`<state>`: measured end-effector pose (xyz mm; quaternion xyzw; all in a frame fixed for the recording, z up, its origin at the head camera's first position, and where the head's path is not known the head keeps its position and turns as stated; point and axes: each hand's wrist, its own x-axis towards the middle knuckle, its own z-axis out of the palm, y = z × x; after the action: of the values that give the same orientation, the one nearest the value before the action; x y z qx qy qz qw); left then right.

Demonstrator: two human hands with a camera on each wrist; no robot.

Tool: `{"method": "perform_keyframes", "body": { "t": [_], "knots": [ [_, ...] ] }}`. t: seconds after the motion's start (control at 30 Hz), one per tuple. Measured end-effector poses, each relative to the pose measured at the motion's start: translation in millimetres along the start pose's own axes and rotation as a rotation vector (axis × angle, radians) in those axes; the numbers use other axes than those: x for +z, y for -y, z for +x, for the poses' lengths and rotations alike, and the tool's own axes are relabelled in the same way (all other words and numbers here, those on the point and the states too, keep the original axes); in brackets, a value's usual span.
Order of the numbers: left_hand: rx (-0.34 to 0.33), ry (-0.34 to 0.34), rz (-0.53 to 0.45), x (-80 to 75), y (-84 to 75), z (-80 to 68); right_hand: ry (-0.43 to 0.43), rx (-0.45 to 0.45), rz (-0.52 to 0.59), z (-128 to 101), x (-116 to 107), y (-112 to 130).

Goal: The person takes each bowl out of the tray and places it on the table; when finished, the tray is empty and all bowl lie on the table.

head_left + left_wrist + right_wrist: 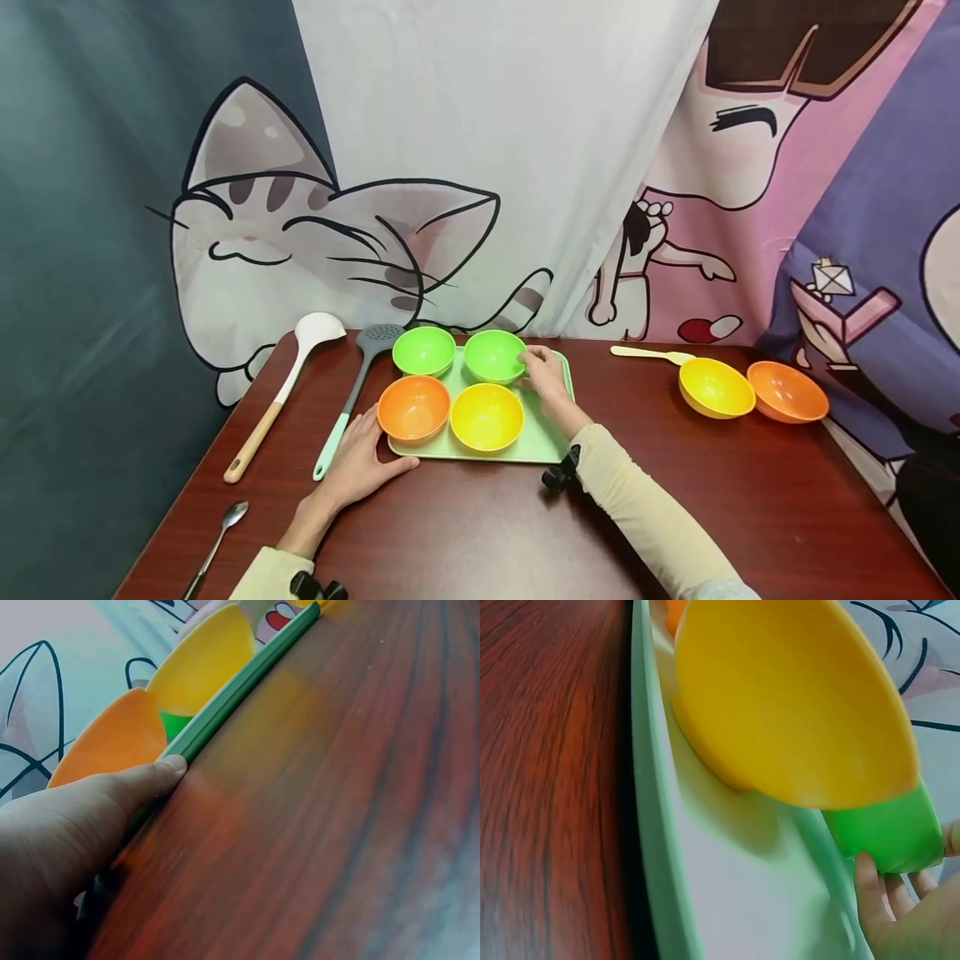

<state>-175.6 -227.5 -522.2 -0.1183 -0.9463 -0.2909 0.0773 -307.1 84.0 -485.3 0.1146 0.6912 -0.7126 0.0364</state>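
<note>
1. Setting bowls out on the pale green tray (551, 440) looks to be the step in hand: four already sit on it, two green at the far side, orange and yellow at the near side.
2. The right hand (546, 377) reaches over the tray's far right corner, fingers lightly curled against the side of the right-hand green bowl (494, 355); whether it truly grips the rim or only touches it I cannot tell, though the right wrist view shows fingertips (868, 881) just beside the bowl's wall.
3. The left hand (360, 460) lies spread and flat on the desk (465, 533) at the tray's near left corner, thumb tip pressed to the tray's edge, as if steadying it.
4. The tray sits toward the far edge of the desk, left of centre.
5. Near the desk's far right corner stand a spare yellow bowl (716, 387) and a spare orange bowl (787, 391), touching, well apart from the tray.
6. My judgement: the next move calls for seating the green bowl squarely without nudging the yellow bowl (487, 417) beside it, while the left hand holds the tray from sliding.
</note>
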Motion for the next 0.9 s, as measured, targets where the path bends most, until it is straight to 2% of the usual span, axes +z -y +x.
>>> {"method": "perform_keyframes", "body": {
  "t": [0.13, 0.37, 0.63, 0.73, 0.9],
  "knots": [
    [0.009, -0.003, 0.006, -1.8, -1.5, 0.8, -0.023, -0.024, 0.03, -1.5, -11.4, 4.3],
    [0.013, -0.001, 0.015, -0.5, 0.0, 0.1, -0.087, -0.08, 0.015, -12.8, -41.0, 7.5],
    [0.006, -0.002, 0.029, 1.5, 1.9, -0.3, -0.172, -0.074, 0.124, -21.8, -78.4, 2.1],
    [0.008, -0.002, 0.031, 1.0, 1.3, -0.9, -0.185, -0.087, 0.176, -25.3, -89.1, -4.4],
    [0.006, -0.005, 0.037, -0.1, 0.4, -1.8, -0.192, -0.101, 0.201, -33.4, -103.6, -12.8]
  ]
}}
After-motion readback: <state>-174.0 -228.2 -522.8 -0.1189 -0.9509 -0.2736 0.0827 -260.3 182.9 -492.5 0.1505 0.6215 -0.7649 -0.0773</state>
